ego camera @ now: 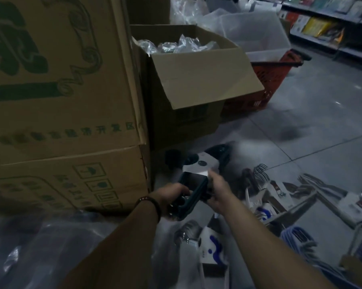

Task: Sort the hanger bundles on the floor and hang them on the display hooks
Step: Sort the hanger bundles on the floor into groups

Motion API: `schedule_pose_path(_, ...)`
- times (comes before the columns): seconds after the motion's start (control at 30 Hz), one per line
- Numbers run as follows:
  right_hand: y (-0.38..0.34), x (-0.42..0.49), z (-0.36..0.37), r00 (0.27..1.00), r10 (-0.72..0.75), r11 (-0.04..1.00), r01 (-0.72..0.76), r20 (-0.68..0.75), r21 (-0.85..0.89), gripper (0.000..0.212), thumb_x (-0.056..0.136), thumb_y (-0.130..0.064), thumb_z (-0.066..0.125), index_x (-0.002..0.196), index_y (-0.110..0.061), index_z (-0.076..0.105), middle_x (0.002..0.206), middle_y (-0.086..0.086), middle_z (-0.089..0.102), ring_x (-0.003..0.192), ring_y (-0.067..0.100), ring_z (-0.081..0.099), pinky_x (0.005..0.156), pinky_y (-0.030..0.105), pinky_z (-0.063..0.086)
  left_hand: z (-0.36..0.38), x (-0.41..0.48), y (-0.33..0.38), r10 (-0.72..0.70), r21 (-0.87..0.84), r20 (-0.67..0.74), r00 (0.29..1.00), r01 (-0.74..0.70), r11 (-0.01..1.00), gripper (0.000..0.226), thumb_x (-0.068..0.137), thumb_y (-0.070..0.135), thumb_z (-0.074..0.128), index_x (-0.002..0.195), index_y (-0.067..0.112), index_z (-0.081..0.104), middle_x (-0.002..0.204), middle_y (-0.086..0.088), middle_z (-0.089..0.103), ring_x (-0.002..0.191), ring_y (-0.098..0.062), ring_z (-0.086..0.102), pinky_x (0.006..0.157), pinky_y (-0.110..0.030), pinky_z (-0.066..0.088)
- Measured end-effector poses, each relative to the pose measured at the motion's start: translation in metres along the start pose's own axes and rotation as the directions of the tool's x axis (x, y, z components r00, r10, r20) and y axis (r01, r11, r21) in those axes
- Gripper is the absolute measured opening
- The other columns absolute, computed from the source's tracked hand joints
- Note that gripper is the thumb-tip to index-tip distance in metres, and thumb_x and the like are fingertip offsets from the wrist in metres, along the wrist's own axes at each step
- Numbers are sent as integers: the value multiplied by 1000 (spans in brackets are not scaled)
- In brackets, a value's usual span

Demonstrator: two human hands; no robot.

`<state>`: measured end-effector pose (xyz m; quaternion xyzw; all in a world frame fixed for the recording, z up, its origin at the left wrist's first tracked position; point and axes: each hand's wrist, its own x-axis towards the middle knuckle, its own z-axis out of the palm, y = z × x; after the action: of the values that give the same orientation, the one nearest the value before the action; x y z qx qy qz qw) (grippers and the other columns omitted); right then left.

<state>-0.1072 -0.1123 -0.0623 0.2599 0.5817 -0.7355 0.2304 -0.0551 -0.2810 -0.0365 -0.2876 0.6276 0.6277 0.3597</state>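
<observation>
Hanger bundles [297, 240] are spread on the floor [322, 132], just right of the hands. A dark handheld device [193, 184] is held by 2 hands. The grip of the left hand [171, 197] is closed round its lower end, and the grip of the right hand [217, 190] is curled on its right edge. Cardboard boxes [61, 101] are stacked at the left. A red basket [265, 80] is seen further behind.

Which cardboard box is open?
The plain box beside the red basket: its flap hangs down and clear bags show inside. The two green-printed boxes left of it show no open flap.
</observation>
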Motion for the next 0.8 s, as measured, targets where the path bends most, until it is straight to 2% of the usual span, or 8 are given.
schedule_pose_path(0.1,9,-20,-18,999,-22,985,26,25,-173,23,102,-33,65,105,-10,66,71,3,58,56,15,55,52,29,45,4,28,-12,25,-128,-91,996,-36,991,18,99,24,59,88,10,61,74,-9,55,63,-23,53,56,-25,45)
schedule_pose_path(0.23,26,-44,-70,996,-87,926,72,-23,-369,11,103,-20,62,108,-15,71,100,19,73,82,27,69,68,38,52,1,74,-22,95,-111,-234,968,-124,986,37,81,25,73,107,-2,74,85,-20,74,75,-34,70,67,-46,61)
schedule_pose_path(0.3,32,-57,-99,996,-78,902,52,-43,-430,12,104,-19,61,109,-15,72,102,19,76,82,26,69,69,36,52,1,96,-25,127,38,-279,952,-122,992,43,80,26,73,113,-2,73,99,-23,77,92,-38,74,88,-57,63)
schedule_pose_path(0.4,38,-65,-136,993,-47,911,-2,-109,-413,14,101,-20,63,107,-14,74,93,13,78,75,24,69,61,33,51,13,84,-19,265,429,-382,885,-84,899,41,97,18,63,132,-5,63,129,-26,68,121,-41,65,103,-41,54)
schedule_pose_path(0.47,39,-68,-149,994,-17,936,-21,-105,-351,10,100,-17,63,100,-12,71,80,8,73,64,20,64,55,29,45,14,88,-21,311,553,-421,852,-31,833,46,99,15,60,142,-4,54,141,-25,61,131,-40,59,106,-37,48)
schedule_pose_path(0.6,22,-76,-170,1000,12,923,-21,-27,-385,16,104,-18,60,108,-6,70,79,8,68,69,24,59,56,26,39,8,98,-20,353,606,-413,839,-36,795,40,100,16,59,139,6,60,136,-23,65,123,-39,63,104,-40,53)
schedule_pose_path(0.7,4,-83,-199,996,-35,901,-4,-82,-434,20,105,-17,59,110,-3,72,86,16,72,69,27,62,55,25,43,15,93,-16,340,640,-392,855,-12,768,30,100,12,59,128,4,68,127,-23,68,115,-37,65,99,-39,54)
schedule_pose_path(0.8,-7,-82,-219,985,-77,887,-3,-153,-461,21,103,-22,62,108,-6,75,85,14,77,69,27,68,62,30,48,22,90,-14,396,745,-415,819,56,665,32,103,13,56,132,2,66,135,-22,66,125,-37,62,104,-36,50)
